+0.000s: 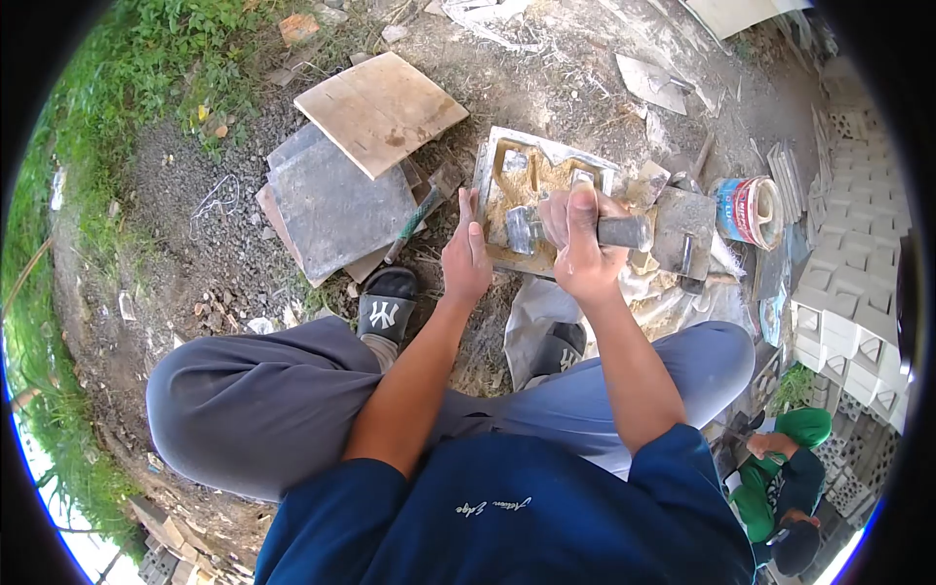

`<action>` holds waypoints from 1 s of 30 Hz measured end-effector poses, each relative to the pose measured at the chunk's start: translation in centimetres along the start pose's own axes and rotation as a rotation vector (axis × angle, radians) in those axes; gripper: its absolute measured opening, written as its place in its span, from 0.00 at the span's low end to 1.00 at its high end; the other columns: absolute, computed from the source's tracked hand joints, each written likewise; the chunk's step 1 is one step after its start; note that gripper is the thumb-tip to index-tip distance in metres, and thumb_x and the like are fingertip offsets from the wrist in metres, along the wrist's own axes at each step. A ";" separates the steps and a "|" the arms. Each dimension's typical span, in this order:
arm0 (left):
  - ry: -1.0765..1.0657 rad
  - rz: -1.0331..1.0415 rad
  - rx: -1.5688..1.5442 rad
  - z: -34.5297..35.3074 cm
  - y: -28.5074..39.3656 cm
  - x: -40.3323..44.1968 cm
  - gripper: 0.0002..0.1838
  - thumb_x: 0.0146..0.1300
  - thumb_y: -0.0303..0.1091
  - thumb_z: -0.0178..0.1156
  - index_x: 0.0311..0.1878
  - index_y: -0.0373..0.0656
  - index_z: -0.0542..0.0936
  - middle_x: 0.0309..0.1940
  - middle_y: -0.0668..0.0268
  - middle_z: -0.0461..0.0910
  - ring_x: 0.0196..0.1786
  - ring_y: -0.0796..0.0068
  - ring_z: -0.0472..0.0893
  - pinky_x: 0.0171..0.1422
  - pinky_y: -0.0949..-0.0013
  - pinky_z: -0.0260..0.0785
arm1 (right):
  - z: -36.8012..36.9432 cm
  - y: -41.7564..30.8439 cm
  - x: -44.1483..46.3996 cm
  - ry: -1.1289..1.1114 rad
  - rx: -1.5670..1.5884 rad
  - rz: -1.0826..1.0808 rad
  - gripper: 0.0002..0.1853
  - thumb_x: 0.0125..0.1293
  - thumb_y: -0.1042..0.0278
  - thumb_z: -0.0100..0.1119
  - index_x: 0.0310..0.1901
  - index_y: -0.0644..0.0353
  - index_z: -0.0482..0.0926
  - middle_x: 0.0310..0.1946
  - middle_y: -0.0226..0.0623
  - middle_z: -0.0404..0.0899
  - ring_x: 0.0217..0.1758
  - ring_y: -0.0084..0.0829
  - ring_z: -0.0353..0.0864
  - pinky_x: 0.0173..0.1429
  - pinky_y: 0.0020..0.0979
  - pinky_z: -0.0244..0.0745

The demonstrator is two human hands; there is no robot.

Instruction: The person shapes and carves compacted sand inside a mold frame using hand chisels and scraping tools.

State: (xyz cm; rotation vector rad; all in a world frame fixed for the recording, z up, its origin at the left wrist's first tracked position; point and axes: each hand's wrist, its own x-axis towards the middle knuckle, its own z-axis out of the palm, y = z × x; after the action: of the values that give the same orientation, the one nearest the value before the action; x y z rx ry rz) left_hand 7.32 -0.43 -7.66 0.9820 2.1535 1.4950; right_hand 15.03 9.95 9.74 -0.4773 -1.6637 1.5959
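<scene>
A rectangular mould (485, 180) with a pale rim and a sandy, damp-looking mix inside lies in front of me. My left hand (468, 258) is beside its left edge, fingers stretched out and together, holding nothing. My right hand (587, 244) is wrapped round the thick grey handle of a short hammer-like tool (624, 232). Its shiny metal head (521, 231) rests over the mix at the near part of the mould. Fingers hide the middle of the tool. A smaller metal piece (583, 178) shows just beyond my right fist.
Flat boards and slabs (341, 200) are stacked at the left, with a green-handled tool (414, 224) beside them. A paint bucket (749, 210) and a trowel-like plate (685, 229) are at the right. Pale moulded blocks (848, 263) are piled farther right. Another person (780, 478) is at lower right.
</scene>
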 end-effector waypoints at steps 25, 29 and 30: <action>0.085 -0.255 0.114 1.3 1.2 -0.3 0.25 0.73 0.43 0.59 0.66 0.38 0.76 0.45 0.44 0.85 0.44 0.46 0.86 0.48 0.53 0.75 | -5.6 -0.1 0.9 0.651 0.297 0.072 0.25 0.78 0.46 0.55 0.27 0.53 0.63 0.20 0.23 0.58 0.22 0.21 0.59 0.28 0.26 0.58; 0.042 -0.311 0.193 1.5 0.2 0.1 0.25 0.78 0.48 0.51 0.65 0.37 0.76 0.42 0.46 0.86 0.43 0.47 0.86 0.49 0.54 0.74 | -6.2 -1.1 1.0 0.814 0.323 0.025 0.27 0.77 0.37 0.49 0.32 0.54 0.63 0.22 0.26 0.59 0.22 0.20 0.59 0.25 0.26 0.56; 0.063 -0.313 0.088 1.5 -0.2 0.0 0.27 0.79 0.51 0.46 0.63 0.37 0.78 0.39 0.44 0.85 0.41 0.44 0.84 0.48 0.53 0.74 | -6.3 -0.8 0.9 0.816 0.327 0.026 0.27 0.77 0.37 0.49 0.32 0.54 0.63 0.22 0.26 0.59 0.22 0.20 0.59 0.25 0.26 0.56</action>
State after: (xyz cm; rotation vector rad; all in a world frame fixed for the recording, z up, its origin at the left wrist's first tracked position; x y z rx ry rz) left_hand 8.17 0.51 -8.45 0.5941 2.3069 1.3064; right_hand 19.26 14.71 10.30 -0.8351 -0.7746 1.3772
